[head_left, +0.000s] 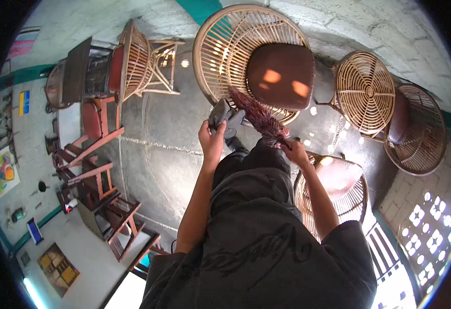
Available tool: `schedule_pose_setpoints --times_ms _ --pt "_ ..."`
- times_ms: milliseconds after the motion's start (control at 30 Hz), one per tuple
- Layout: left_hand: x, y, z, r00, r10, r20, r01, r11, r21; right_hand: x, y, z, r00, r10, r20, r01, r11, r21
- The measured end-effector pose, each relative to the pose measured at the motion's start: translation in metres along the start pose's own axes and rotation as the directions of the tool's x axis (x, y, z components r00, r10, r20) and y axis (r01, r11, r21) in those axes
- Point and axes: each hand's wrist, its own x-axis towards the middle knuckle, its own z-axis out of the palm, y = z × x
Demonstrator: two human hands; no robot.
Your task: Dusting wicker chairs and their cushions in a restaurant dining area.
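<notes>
At the top centre of the frame stands a large round rattan chair (236, 46) holding one brown cushion (280, 74); two smaller round rattan chairs (365, 92) sit at the upper right, and a fourth, with its own cushion, lies just under your right arm; your right hand (296, 153) is clamped on the handle of a reddish feather duster (259, 116); your left hand (212, 139) is closed on a grey cloth (225, 116), just beside the duster's feathers.
</notes>
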Motion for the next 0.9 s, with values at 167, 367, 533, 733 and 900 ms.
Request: schedule_pose_setpoints --times_ms 167,367,533,733,900 --pt "0.006 0.006 -0.017 0.998 -0.049 0.047 0.049 0.999 0.0 -0.033 -0.064 0.013 0.991 0.129 0.036 -0.13 0.991 0.027" --pt "0.012 0.012 -0.028 0.996 -0.026 0.087 0.024 0.999 0.024 -0.062 -0.096 0.041 0.984 0.178 0.023 -0.179 0.983 0.042" --pt "0.02 0.012 -0.022 0.992 -0.005 0.13 0.005 1.0 0.003 -0.044 -0.087 0.059 0.979 0.196 -0.063 -0.187 0.974 0.125" --pt "0.037 0.004 -0.015 0.988 -0.046 0.149 0.034 0.996 0.087 0.023 -0.07 0.07 0.94 0.342 -0.008 -0.333 0.92 0.205" --pt "0.05 0.013 0.001 0.991 -0.058 0.118 0.049 0.996 0.077 0.063 -0.034 0.1 0.909 0.365 -0.203 -0.358 0.931 0.074"
